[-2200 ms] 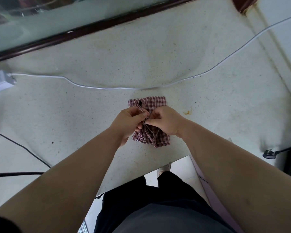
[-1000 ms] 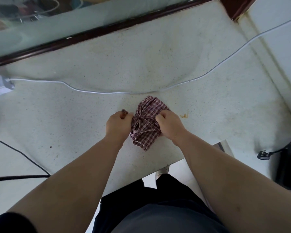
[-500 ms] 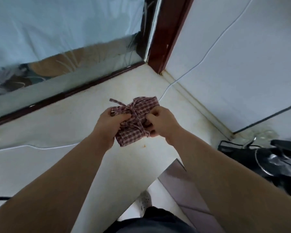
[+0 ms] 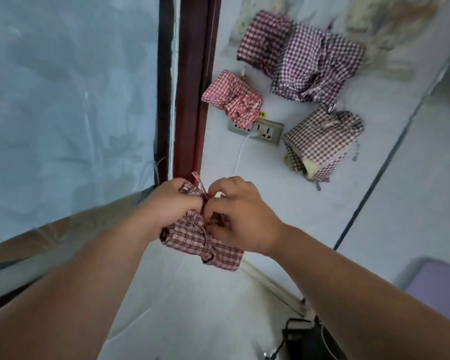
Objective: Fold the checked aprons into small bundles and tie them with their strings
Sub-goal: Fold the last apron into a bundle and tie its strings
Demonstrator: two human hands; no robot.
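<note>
Well, both hands hold one red checked apron bundle (image 4: 200, 241) in the middle of the view. The left hand (image 4: 176, 207) grips its top part tight. The right hand (image 4: 240, 216) pinches at the string (image 4: 205, 236) where it crosses the bundle. One string end (image 4: 198, 181) sticks up at 12 o'clock between the hands. Four more checked bundles (image 4: 315, 66) sit against the white wall (image 4: 374, 203) at 1 o'clock, near a wall socket (image 4: 266, 132) with a white cable (image 4: 240, 152) plugged in.

Soft even daylight, slight motion blur, wide-angle edge distortion.
</note>
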